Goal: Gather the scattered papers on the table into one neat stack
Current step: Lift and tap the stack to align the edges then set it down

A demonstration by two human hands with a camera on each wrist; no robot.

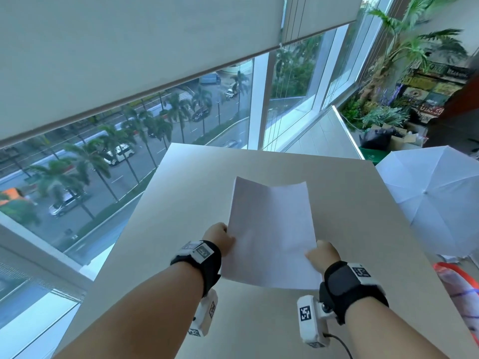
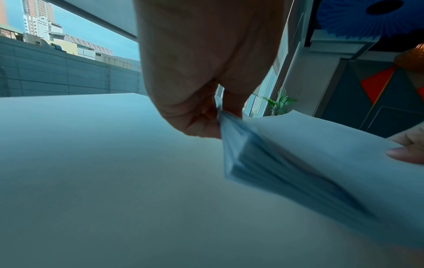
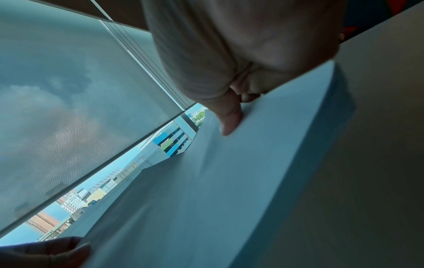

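A stack of white papers [image 1: 270, 229] is held above the beige table [image 1: 181, 203], its far end bowed upward. My left hand [image 1: 220, 238] grips the stack's left edge; in the left wrist view the left hand [image 2: 206, 116] pinches the stack of papers [image 2: 298, 159], whose sheet edges show fanned and blurred. My right hand [image 1: 321, 255] grips the right edge near the lower corner. In the right wrist view the right hand's thumb [image 3: 229, 119] lies on top of the papers [image 3: 206, 181], with its other fingers hidden under them. No loose sheets show on the table.
A window with a lowered roller blind [image 1: 129, 60] runs along the left and far sides. An open white umbrella [image 1: 435, 198] stands past the table's right edge, with plants [image 1: 383, 115] and boxes behind it. A red-and-white object [image 1: 461, 288] lies at the right edge.
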